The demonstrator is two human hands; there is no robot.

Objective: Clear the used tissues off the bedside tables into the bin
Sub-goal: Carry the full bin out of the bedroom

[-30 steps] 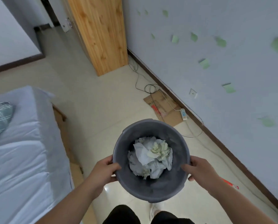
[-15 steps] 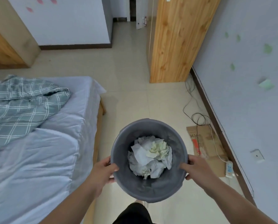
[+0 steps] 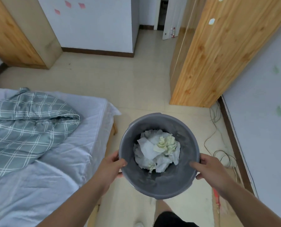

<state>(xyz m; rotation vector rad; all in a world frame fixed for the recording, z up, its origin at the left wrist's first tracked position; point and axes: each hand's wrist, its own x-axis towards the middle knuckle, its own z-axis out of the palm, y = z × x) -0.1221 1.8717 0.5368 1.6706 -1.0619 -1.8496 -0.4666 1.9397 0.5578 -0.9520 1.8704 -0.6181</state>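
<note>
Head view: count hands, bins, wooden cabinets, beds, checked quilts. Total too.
Hands: 2, left hand and right hand, both gripping the bin rim
Grey bin: 1, tissues inside
Wooden cabinets: 2, left cabinet, right cabinet
Bed: 1
Checked quilt: 1
Total: 7

A bed with a checked quilt stood to my left on pale floor tiles. A pine wardrobe met the white wall.
</note>
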